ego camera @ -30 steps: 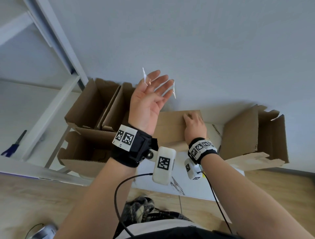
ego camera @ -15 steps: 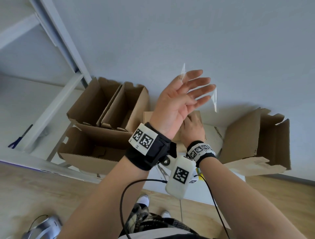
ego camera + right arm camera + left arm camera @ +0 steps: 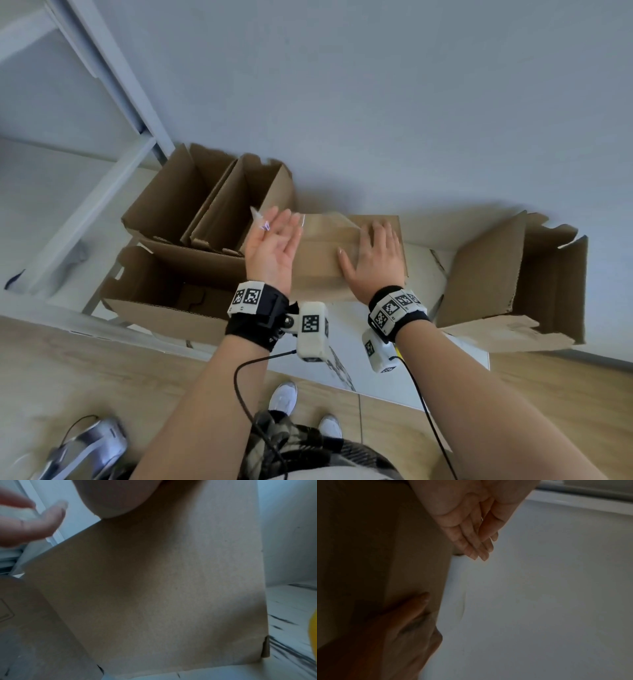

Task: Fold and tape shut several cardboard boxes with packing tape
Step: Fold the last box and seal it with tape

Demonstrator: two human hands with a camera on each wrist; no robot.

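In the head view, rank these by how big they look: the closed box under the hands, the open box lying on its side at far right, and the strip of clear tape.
1. Open box at far right, largest.
2. Closed box, though the hands hide part of it.
3. Clear tape, smallest; its transparent edges are hard to trace.

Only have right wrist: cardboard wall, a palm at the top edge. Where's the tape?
Observer: Head view shows clear tape stretched from the left hand across to the right hand.
Operator: Right hand doing what?
Observer: Lying flat, straight-fingered, on top of the closed box.
Operator: Left gripping the tape?
Observer: No curl visible: palm up, fingers straight, tape bunched at their tips.
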